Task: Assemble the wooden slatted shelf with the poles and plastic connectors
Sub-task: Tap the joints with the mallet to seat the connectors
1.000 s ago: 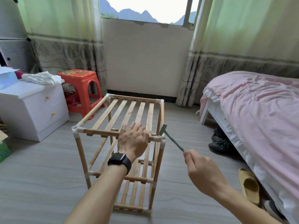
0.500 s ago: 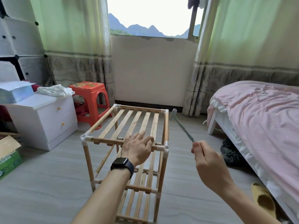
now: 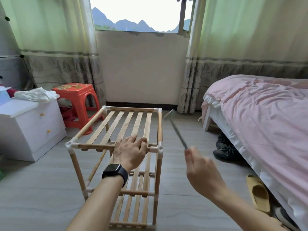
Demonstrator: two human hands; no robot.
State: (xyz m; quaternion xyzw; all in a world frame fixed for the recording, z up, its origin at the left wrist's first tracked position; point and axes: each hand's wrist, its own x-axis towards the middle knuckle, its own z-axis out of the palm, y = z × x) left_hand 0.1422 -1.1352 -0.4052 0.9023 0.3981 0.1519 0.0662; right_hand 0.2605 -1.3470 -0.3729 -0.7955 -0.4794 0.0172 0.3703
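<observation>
Since the wooden slatted shelf stands upright on the floor with both slatted tiers in place and white plastic connectors at its corners, what remains looks like seating the joints. The left hand lies over the front rail of the top tier, its fingers bent down over the wood, most likely to pin the frame so it cannot hop or skew under a blow. The right hand is blurred, yet its fingers are plainly closed round the handle of a small hammer. The hammer's head hangs in the air just right of the far right corner, apart from the shelf. The near right connector, just beside the left hand, seems the likelier target. Further out, a red stool and a white drawer unit stand to the left. To the right is a pink-covered bed with dark shoes beside it.
</observation>
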